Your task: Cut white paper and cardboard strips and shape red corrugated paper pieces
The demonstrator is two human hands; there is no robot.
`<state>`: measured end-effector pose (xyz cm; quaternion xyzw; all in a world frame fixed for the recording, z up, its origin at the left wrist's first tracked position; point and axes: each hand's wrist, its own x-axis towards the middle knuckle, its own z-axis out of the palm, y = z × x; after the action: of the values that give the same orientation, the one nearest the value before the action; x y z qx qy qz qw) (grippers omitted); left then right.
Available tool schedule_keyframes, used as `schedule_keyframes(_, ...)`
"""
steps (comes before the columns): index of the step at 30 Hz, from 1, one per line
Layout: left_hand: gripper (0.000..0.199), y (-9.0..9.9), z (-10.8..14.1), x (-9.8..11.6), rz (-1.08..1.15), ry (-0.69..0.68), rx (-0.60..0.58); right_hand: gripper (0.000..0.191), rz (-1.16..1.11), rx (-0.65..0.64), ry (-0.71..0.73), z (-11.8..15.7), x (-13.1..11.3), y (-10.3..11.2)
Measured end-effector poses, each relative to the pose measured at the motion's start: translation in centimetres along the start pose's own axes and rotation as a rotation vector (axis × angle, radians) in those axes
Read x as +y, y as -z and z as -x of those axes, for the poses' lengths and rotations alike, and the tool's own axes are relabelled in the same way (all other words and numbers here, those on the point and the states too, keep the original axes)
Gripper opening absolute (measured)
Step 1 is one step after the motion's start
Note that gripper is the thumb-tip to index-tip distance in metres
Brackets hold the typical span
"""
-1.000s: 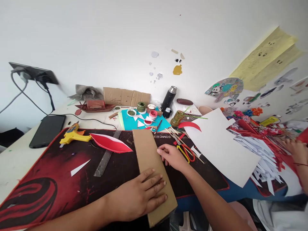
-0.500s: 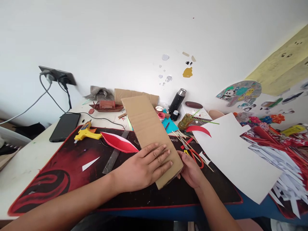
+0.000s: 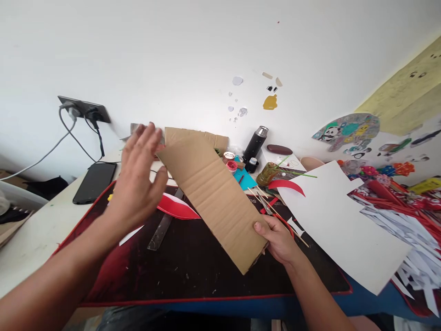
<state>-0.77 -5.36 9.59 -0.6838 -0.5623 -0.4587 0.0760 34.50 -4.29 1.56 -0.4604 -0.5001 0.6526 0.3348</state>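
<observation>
A long brown cardboard piece point(image 3: 213, 197) is tilted above the dark desk mat point(image 3: 186, 276). My right hand point(image 3: 277, 236) grips its lower right end, thumb on top and the other fingers partly hidden beneath. Raised at the cardboard's upper left is my left hand point(image 3: 138, 179), fingers stretched and holding nothing. Between my left hand and the cardboard, a red paper shape point(image 3: 177, 208) lies partly over a metal ruler point(image 3: 161, 232). Scissors with red-orange handles point(image 3: 268, 207) rest just beyond my right hand.
A phone point(image 3: 94, 183) lies at left. Behind stand a black flask point(image 3: 255, 143), a paint jar point(image 3: 231, 166) and a glass jar point(image 3: 265, 176). White paper point(image 3: 344, 230) and paper strips point(image 3: 406, 234) spread to the right; another cardboard piece point(image 3: 196, 137) leans by the wall.
My left hand has left the cardboard and risen to the upper left. The cardboard has turned and shows more of its face. My right thumb now lies on top of it.
</observation>
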Motion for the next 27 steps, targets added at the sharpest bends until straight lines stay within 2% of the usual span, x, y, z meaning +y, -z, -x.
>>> schedule_keyframes(1, 0.068, 0.9, -0.5, -0.5, 0.081, 0.121, -0.076, 0.062, 0.017, -0.012, -0.008, 0.1, -0.2, 0.4)
schedule_keyframes(3, 0.064, 2.2, -1.0, -1.4, 0.416, 0.412, -0.264, 0.063, 0.066, -0.041, -0.006, 0.4, -0.6, 0.9)
schedule_keyframes(5, 0.07, 3.0, -1.2, -2.2, 0.688, 0.652, -0.251, 0.061, 0.162, -0.124, -0.012, 0.5, -1.1, 1.0)
schedule_keyframes(6, 0.074, 3.3, -1.2, -2.6, 0.766, 0.723, -0.229, 0.059, 0.209, -0.174, -0.02, 0.5, -1.3, 0.9)
schedule_keyframes(7, 0.075, 3.5, -1.2, -3.0, 0.787, 0.77, -0.251, 0.058, 0.24, -0.209, -0.025, 0.5, -1.4, 0.7)
schedule_keyframes(9, 0.076, 3.8, -1.2, -3.8, 0.726, 0.813, -0.436, 0.057, 0.262, -0.231, -0.02, 0.3, -1.5, 0.3)
schedule_keyframes(11, 0.071, 3.8, -1.2, -4.6, 0.648, 0.79, -0.579, 0.054, 0.233, -0.172, 0.009, -0.2, -1.4, -0.1)
schedule_keyframes(12, 0.067, 3.8, -1.1, -4.9, 0.642, 0.778, -0.598, 0.053, 0.193, -0.121, 0.025, -0.5, -1.2, -0.2)
schedule_keyframes(14, 0.061, 3.3, -0.9, -5.3, 0.695, 0.795, -0.536, 0.054, 0.056, -0.01, 0.062, -1.1, -0.9, -0.4)
schedule_keyframes(16, 0.059, 2.5, -0.5, -5.4, 0.793, 0.862, -0.406, 0.061, -0.101, 0.036, 0.101, -1.7, -0.6, -0.6)
schedule_keyframes(18, 0.059, 1.3, 0.0, -5.1, 0.872, 0.9, -0.241, 0.07, -0.205, -0.025, 0.142, -2.3, -0.5, -1.2)
schedule_keyframes(20, 0.062, 0.0, 0.6, -4.5, 0.942, 0.876, -0.114, 0.075, -0.244, -0.122, 0.181, -2.8, -0.5, -2.2)
schedule_keyframes(23, 0.06, -2.1, 1.9, -3.1, 1.071, 0.86, -0.108, 0.069, -0.241, -0.145, 0.234, -3.9, -0.7, -4.4)
schedule_keyframes(27, 0.058, -3.8, 3.3, -1.3, 1.165, 0.925, -0.223, 0.059, -0.228, -0.069, 0.291, -5.8, -1.1, -7.2)
